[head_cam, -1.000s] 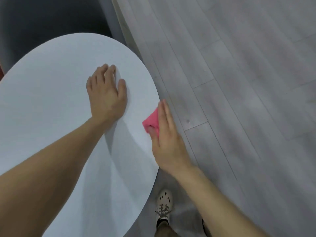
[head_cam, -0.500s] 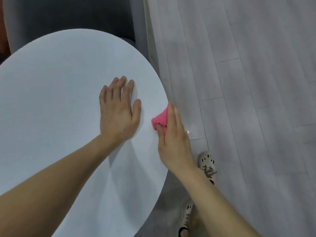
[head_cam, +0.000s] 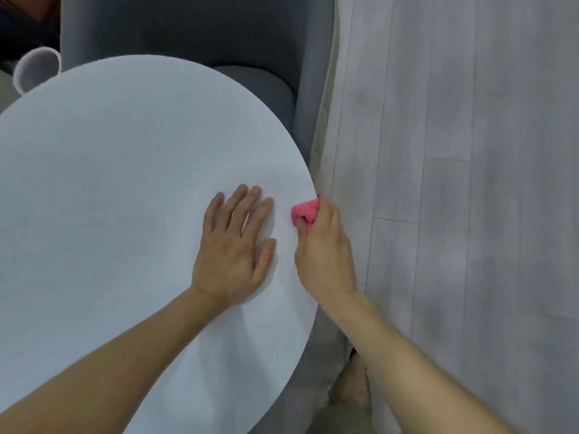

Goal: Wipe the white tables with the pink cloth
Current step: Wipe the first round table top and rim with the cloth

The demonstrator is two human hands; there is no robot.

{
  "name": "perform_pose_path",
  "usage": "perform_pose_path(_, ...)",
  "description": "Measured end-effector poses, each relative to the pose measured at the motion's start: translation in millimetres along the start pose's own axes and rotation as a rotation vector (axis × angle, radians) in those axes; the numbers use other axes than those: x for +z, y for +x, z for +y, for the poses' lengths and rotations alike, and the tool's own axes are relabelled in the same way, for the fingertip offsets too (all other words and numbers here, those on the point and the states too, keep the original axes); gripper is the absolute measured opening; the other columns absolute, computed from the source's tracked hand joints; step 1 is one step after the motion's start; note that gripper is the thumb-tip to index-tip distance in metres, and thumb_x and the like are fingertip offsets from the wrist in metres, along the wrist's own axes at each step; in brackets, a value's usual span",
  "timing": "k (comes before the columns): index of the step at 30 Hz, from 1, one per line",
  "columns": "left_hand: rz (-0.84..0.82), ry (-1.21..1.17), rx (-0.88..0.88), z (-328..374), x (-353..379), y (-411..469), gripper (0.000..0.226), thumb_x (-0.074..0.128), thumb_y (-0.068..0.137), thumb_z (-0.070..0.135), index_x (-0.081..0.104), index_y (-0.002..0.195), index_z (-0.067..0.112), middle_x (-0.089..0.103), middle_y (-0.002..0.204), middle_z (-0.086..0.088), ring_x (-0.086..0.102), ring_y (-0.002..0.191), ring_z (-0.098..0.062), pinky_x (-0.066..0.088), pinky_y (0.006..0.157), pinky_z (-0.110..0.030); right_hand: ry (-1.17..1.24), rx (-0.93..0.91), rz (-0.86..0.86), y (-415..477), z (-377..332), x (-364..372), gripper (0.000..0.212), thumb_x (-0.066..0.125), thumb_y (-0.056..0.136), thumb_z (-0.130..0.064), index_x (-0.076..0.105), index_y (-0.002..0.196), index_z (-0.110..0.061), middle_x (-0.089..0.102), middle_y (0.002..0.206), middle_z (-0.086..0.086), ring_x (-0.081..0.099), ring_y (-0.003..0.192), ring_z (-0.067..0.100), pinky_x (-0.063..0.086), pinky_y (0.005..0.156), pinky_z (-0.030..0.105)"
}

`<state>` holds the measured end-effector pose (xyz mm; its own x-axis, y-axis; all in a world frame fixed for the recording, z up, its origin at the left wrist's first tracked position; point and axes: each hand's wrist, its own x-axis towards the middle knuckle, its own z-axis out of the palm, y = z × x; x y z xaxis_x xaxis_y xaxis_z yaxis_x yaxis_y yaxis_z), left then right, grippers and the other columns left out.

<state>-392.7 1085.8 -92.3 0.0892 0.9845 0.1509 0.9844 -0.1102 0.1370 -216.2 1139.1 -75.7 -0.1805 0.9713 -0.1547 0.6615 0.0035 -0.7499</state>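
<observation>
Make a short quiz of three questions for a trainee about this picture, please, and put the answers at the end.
1. True or false: the left hand lies flat, with straight fingers, on the white table.
2. Where is the pink cloth? A: at the right edge of the table, gripped by the right hand. B: under the left hand. C: lying alone in the middle of the table.
3. Fill the gap: the top of the table has a ____ shape.

Key: 1 true. 2 A. 3 round.
</observation>
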Motion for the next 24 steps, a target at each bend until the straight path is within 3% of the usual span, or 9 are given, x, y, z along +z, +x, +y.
perform_pose_path(3, -0.002, -0.016, -0.008, 2, 0, 0, 0.061, 0.046, 0.109, 0.038, 0.049, 0.161, 0.006, 0.04, 0.17, -0.016, 0.032, 0.162, -0.036, 0.027, 0.125, -0.067, -0.134, -0.12, -0.048, 102, -28, 12, 0.022, 0.048, 0.108, -0.021, 0.057, 0.127, -0.015, 0.058, 0.121, 0.004, 0.063, 0.1, 0.029, 0.055, 0.081, 0.046)
perform_pose_path(6, -0.011, -0.025, -0.019, 3, -1, 1, 0.062, 0.046, 0.108, 0.038, 0.049, 0.161, 0.006, 0.041, 0.17, -0.017, 0.032, 0.162, -0.037, 0.027, 0.125, -0.068, -0.296, -0.265, -0.192, 192, -55, 33, 0.024, 0.053, 0.108, -0.017, 0.055, 0.132, -0.013, 0.059, 0.126, 0.008, 0.066, 0.101, 0.03, 0.053, 0.077, 0.041)
perform_pose_path(9, -0.017, -0.025, -0.026, 3, 0, -1, 0.063, 0.05, 0.106, 0.036, 0.048, 0.162, 0.006, 0.038, 0.172, -0.017, 0.031, 0.162, -0.038, 0.027, 0.125, -0.069, -0.322, -0.263, -0.173, 187, -52, 37, 0.024, 0.052, 0.108, -0.018, 0.055, 0.132, -0.014, 0.059, 0.123, 0.007, 0.064, 0.1, 0.031, 0.053, 0.077, 0.044)
perform_pose_path(11, -0.018, -0.03, -0.02, 3, 0, -2, 0.066, 0.054, 0.105, 0.035, 0.045, 0.163, 0.006, 0.036, 0.173, -0.017, 0.03, 0.163, -0.038, 0.027, 0.125, -0.069, -0.196, -0.175, -0.122, 138, -30, 21, 0.025, 0.047, 0.11, -0.025, 0.056, 0.13, -0.014, 0.059, 0.12, 0.003, 0.062, 0.101, 0.028, 0.055, 0.081, 0.049)
perform_pose_path(15, -0.022, -0.022, -0.025, 5, 0, -1, 0.071, 0.06, 0.102, 0.035, 0.041, 0.165, 0.008, 0.032, 0.175, -0.017, 0.026, 0.164, -0.038, 0.028, 0.125, -0.07, -0.18, -0.157, -0.215, 70, -3, -2, 0.056, 0.032, 0.104, -0.045, 0.05, 0.142, -0.007, 0.055, 0.127, 0.003, 0.062, 0.107, 0.027, 0.057, 0.086, 0.049)
perform_pose_path(17, -0.018, -0.036, -0.037, 6, -2, 0, 0.072, 0.062, 0.101, 0.034, 0.041, 0.165, 0.007, 0.032, 0.175, -0.016, 0.026, 0.164, -0.037, 0.029, 0.124, -0.07, -0.278, -0.208, -0.202, 111, -19, 7, 0.046, 0.033, 0.108, -0.04, 0.051, 0.136, -0.007, 0.054, 0.126, 0.007, 0.06, 0.108, 0.029, 0.056, 0.088, 0.05)
perform_pose_path(20, -0.026, -0.02, -0.032, 7, -3, 0, 0.072, 0.064, 0.1, 0.032, 0.043, 0.164, 0.006, 0.032, 0.175, -0.017, 0.027, 0.164, -0.039, 0.03, 0.124, -0.07, -0.346, -0.332, -0.233, 202, -75, 41, 0.023, 0.045, 0.112, -0.027, 0.049, 0.126, -0.009, 0.056, 0.122, 0.009, 0.062, 0.104, 0.034, 0.048, 0.076, 0.045)
perform_pose_path(22, -0.063, -0.005, -0.038, 7, -5, -3, 0.07, 0.064, 0.101, 0.032, 0.045, 0.162, 0.006, 0.034, 0.173, -0.019, 0.029, 0.163, -0.041, 0.03, 0.124, -0.071, -0.372, -0.415, -0.34, 252, -103, 64, 0.02, 0.049, 0.11, -0.023, 0.049, 0.125, -0.01, 0.057, 0.122, 0.009, 0.063, 0.103, 0.033, 0.047, 0.074, 0.043)
perform_pose_path(24, -0.08, 0.006, -0.023, 4, -8, -1, 0.062, 0.063, 0.101, 0.032, 0.056, 0.156, 0.005, 0.047, 0.166, -0.019, 0.043, 0.155, -0.041, 0.033, 0.123, -0.067, -0.354, -0.411, -0.434, 266, -108, 71, 0.023, 0.051, 0.108, -0.021, 0.049, 0.128, -0.01, 0.057, 0.124, 0.009, 0.062, 0.105, 0.034, 0.054, 0.081, 0.049)
